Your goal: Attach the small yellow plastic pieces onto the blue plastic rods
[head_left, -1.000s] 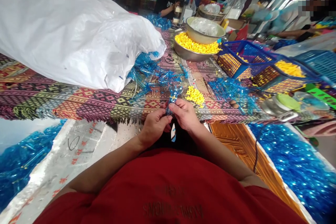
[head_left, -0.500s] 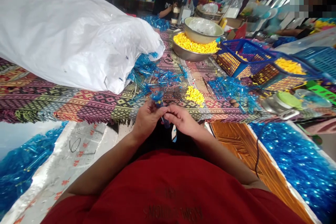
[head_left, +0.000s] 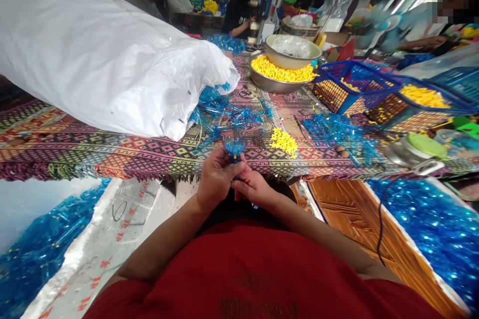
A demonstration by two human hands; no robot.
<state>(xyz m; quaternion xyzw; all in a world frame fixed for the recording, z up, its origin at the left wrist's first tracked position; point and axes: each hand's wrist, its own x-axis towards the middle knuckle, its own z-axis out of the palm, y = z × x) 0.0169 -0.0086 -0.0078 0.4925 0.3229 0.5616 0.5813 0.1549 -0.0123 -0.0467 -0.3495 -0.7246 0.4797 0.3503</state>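
Left hand (head_left: 216, 178) closed around a blue plastic moulding (head_left: 235, 147), right hand (head_left: 252, 187) curled just beside it, its hold unclear.

Left hand (head_left: 216, 178) gripping a blue moulded plastic piece (head_left: 235, 147), right hand (head_left: 251, 187) just beside it (its contact with the piece hidden), held over the edge of a woven patterned tablecloth (head_left: 149, 152), near a small heap of yellow plastic parts (head_left: 283, 142).

A small piece of clear blue plastic (head_left: 235, 148) stood upright, its cup-shaped top flaring open upward above a narrow stem. The stem was gripped in the left hand (head_left: 216, 178), with the right hand (head_left: 252, 188) just beside it, both held just off the near edge of the patterned tablecloth (head_left: 157, 159).
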